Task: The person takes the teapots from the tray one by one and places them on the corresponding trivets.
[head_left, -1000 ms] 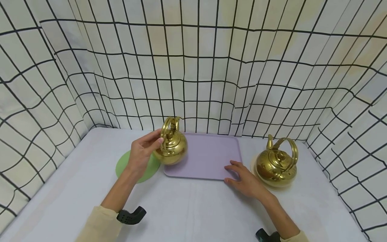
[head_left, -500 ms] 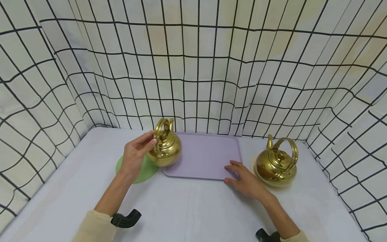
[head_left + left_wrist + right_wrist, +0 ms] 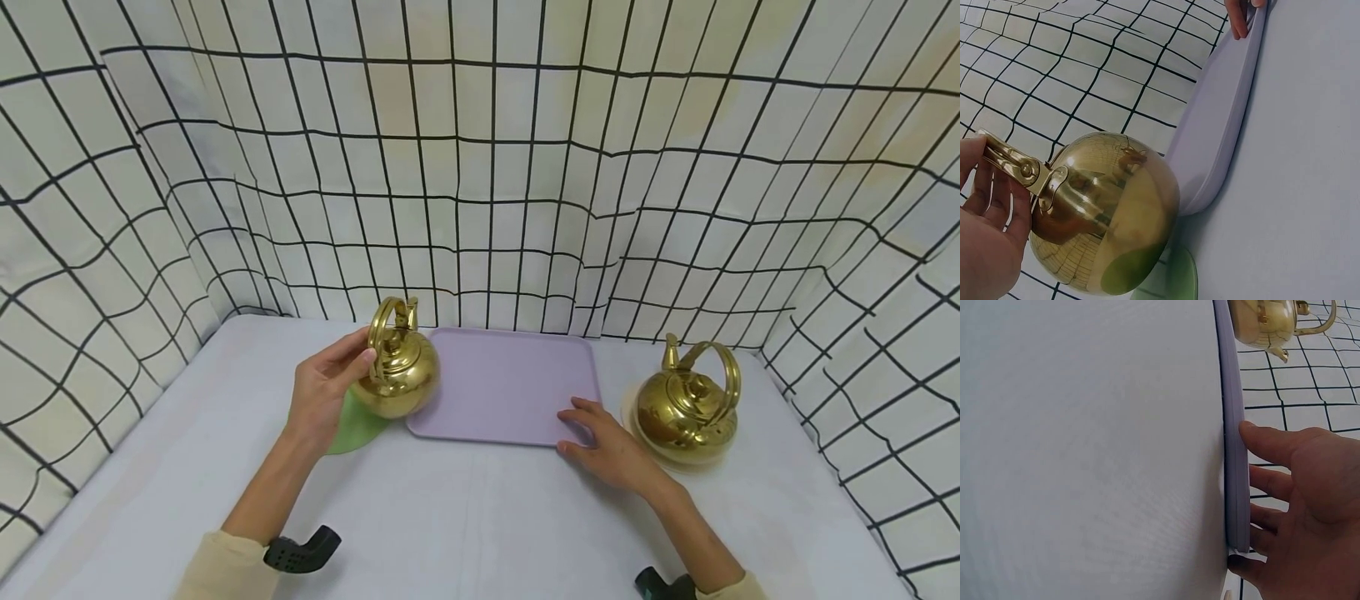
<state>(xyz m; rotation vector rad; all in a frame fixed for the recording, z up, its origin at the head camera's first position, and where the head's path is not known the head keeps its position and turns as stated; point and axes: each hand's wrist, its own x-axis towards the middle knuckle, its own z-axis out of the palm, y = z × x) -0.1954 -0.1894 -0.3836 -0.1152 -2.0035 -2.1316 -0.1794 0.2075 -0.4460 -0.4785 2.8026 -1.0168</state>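
Note:
In the head view my left hand grips the arched handle of a shiny brass kettle. The kettle hangs above the table, overlapping a green round mat and the left end of a lilac tray. Seen from the left wrist, the kettle's round body is off the surface, with the fingers at its handle. My right hand rests at the tray's front right corner. In the right wrist view its thumb touches the tray's edge, with relaxed fingers alongside.
A second brass kettle stands at the right on a pale round mat, close to my right forearm. White cloth covers the table. A black-and-white grid curtain encloses the back and both sides.
My left hand has carried the kettle leftward and slightly nearer, off the tray's middle-left toward the green mat. The right hand, tray and second kettle have stayed put.

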